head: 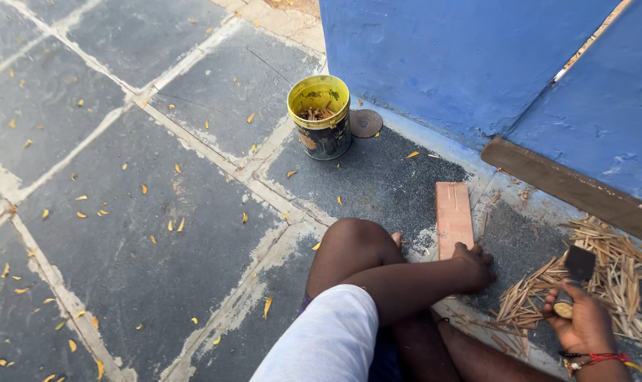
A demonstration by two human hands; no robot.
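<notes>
A person sits on a stone floor [123, 255], seen from above, one bare knee raised at the centre of the view. The right hand [582, 322], at about four o'clock, is curled shut around the handle of a short dark-bladed chopping tool [579, 263], whose blade points up toward one o'clock; a red thread bracelet [598, 359] circles that wrist. The left hand [474, 265] reaches across the knee, fingers bent and pressed down on the near end of a small flat wooden block [454, 218] that lies on the floor, running toward twelve o'clock. Whether it pinches anything beneath the fingers cannot be told. Just beside the tool, spreading from three to five o'clock, lies a loose heap of thin pale wooden slivers [604, 279]. To work well here, the left hand should likely keep the block steady with fingertips well back from the blade's path, and the tool should come down square. Farther out, at about twelve o'clock, a yellow-rimmed plastic bucket [321, 124] stands upright, holding a small cluster of brownish sticks at its bottom; a round rusty disc [366, 123] lies touching its right side. A blue wall [462, 56] rises behind, with a dark wooden plank [568, 187] along its base. Yellow fallen leaves dot the slabs.
</notes>
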